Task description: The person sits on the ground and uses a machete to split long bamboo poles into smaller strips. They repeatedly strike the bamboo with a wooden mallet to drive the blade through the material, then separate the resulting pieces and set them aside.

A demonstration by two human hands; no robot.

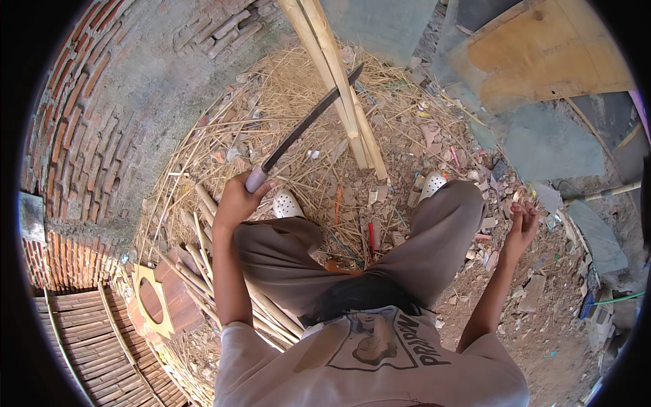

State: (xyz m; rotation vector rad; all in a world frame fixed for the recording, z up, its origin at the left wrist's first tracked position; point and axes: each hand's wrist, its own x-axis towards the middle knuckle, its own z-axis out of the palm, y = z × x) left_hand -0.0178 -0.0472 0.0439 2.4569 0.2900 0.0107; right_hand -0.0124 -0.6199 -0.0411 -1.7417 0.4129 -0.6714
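Observation:
My left hand (234,202) is wrapped round the pale handle of a machete (302,132). The long dark blade slants up to the right and crosses a split bamboo pole (339,74). Its curved tip sticks out past the pole's right side, and part of the blade is hidden among the split pieces. The pole leans from the top of the view, its lower end on the ground between my feet. Out to the right, away from the pole, my right hand (522,225) is raised with loosely bent fingers and nothing visible in it.
Straw and rubble (285,88) cover the ground. Thin bamboo poles (203,271) lie by my left leg, near a yellow board with a round hole (152,302). A brick wall (74,136) rises at left; wooden boards (542,51) and grey sheets (553,139) lie at right.

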